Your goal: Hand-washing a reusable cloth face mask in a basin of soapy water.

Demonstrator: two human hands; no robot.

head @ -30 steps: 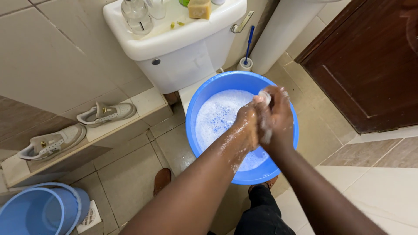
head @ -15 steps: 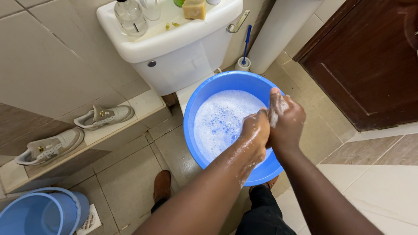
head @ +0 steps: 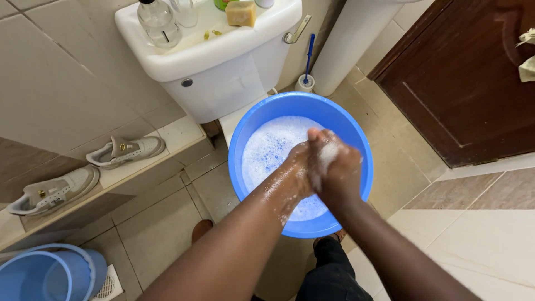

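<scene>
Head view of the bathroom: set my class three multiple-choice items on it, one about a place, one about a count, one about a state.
1. Where does the bar of soap lie?
A. on top of the toilet tank
B. on the floor tiles
C. inside the blue basin

2. How many pale sneakers sit on the low ledge?
A. one
B. two
C. four

3. In what state are the person's hands?
A. dry and held apart
B. one hand gripping the basin's rim
C. pressed together, wet and lathered, over the foamy water

Answers: 1 A, the yellowish bar rests on the tank lid beside a clear bottle. 2 B, one sneaker and another sneaker show there. 3 C, the left hand and right hand meet, foam on them, above the blue basin.
</scene>
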